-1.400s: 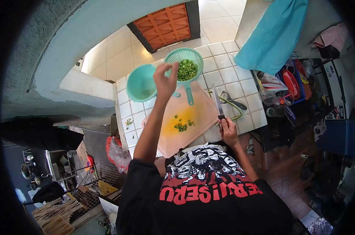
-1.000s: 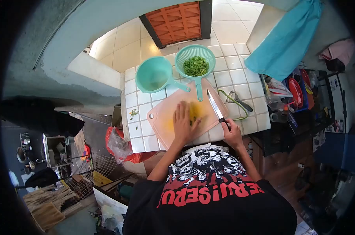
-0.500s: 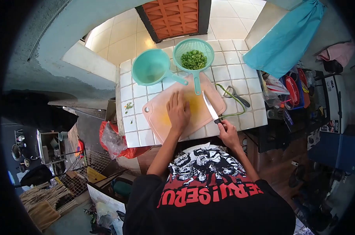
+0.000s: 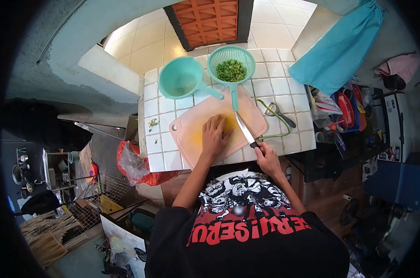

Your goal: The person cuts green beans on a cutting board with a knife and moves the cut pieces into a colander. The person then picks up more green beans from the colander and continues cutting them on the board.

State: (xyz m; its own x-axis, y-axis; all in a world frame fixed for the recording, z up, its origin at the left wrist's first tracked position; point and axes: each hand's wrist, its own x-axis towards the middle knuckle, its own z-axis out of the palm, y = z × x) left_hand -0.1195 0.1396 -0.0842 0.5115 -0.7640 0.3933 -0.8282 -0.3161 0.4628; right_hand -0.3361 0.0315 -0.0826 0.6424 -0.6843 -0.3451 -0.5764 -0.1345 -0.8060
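My left hand (image 4: 213, 138) rests palm down on the pink cutting board (image 4: 189, 111), its fingers stretched out and the thumb apart, with nothing visible in it. A yellowish stain shows on the board around it. My right hand (image 4: 268, 158) is closed around the black handle of a knife (image 4: 246, 129). The blade lies over the board's right side, its tip pointing away from me. A long green bean (image 4: 277, 135) curves over the tiles and the board's right edge. Beyond the board, a turquoise strainer (image 4: 211, 58) holds chopped green pieces (image 4: 231, 71).
A turquoise handled bowl (image 4: 168, 85) stands left of the strainer. A dark-handled tool (image 4: 287, 121) lies by the bean on the white tiled counter (image 4: 299, 103). Small green scraps (image 4: 153, 124) sit at the left. A red plastic bag (image 4: 156, 177) hangs beside the counter.
My left hand has slid slightly toward me and to the right on the board. My right hand, still around the knife, has shifted a little; the blade has tilted slightly.
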